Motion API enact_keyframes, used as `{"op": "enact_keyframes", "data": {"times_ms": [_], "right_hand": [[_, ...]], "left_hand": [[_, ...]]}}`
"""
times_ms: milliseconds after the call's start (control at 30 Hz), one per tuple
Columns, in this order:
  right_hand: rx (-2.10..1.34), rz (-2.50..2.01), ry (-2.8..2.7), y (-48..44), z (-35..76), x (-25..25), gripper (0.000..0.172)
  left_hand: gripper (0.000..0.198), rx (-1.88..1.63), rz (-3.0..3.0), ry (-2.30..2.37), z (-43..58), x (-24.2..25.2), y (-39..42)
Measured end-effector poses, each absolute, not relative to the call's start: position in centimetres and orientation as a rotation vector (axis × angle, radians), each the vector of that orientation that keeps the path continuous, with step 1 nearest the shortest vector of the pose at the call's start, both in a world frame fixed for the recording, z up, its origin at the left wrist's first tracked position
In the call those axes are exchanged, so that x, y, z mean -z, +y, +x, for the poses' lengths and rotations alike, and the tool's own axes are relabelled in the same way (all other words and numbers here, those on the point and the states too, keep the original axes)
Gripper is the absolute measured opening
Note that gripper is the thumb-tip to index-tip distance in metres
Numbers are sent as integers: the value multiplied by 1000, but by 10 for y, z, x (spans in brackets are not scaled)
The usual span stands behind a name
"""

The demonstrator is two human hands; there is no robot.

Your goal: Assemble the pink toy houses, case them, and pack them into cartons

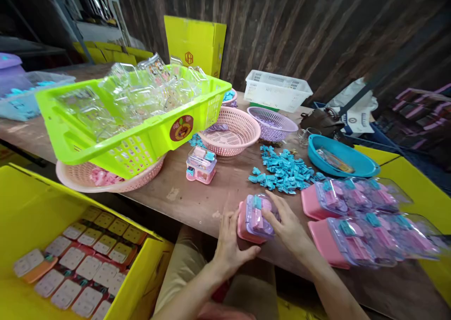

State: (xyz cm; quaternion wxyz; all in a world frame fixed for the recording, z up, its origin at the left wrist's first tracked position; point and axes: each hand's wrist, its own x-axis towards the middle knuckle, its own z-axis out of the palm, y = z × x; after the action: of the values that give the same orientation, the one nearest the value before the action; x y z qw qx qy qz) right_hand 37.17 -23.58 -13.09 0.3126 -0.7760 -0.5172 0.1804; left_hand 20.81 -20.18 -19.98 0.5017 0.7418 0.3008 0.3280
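Note:
A small pink and purple plastic toy box [250, 223] with a clear top and a teal piece rests at the table's front edge. My left hand [227, 242] holds its left side, thumb stretched along the near side. My right hand [287, 223] grips it from the right, with fingers over the top and far side. Another pink toy box [201, 166] stands further back, alone. To the right, two rows of similar toy boxes [359, 238] lie close together. A heap of small teal plastic pieces [285, 169] is spread behind my right hand.
A lime-green basket [141, 144] of clear plastic covers leans on a pink basket [148, 174] at left. Behind stand pink [232, 144], purple [273, 131] and white [278, 92] baskets. A blue basin [345, 162] is right. A yellow carton [150, 268] of packed items sits lower left.

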Motion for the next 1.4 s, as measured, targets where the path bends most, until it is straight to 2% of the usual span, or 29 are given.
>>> {"op": "enact_keyframes", "data": {"times_ms": [100, 267, 400, 600, 833, 1033, 1400], "right_hand": [[-501, -2057, -1479, -240, 384, 123, 52], [-304, -2327, -1589, -236, 379, 120, 50], [-214, -2357, -1704, -240, 381, 119, 34], [-163, -2347, -1632, -245, 384, 117, 28], [-102, -2482, -1677, -244, 377, 116, 31], [163, -2657, -1778, -247, 366, 110, 30], [413, -2835, -1906, -239, 344, 101, 25]], "left_hand": [[121, -677, 1874, 552, 229, 215, -184], [124, -674, 1866, 571, 270, 222, -194], [136, -625, 1831, 671, 283, 212, -214], [127, -551, 1902, 731, 287, 207, -215], [123, -648, 1907, 711, 293, 216, -216], [120, -690, 1863, 675, 292, 214, -214], [122, -658, 1824, 647, 290, 212, -213]]}}
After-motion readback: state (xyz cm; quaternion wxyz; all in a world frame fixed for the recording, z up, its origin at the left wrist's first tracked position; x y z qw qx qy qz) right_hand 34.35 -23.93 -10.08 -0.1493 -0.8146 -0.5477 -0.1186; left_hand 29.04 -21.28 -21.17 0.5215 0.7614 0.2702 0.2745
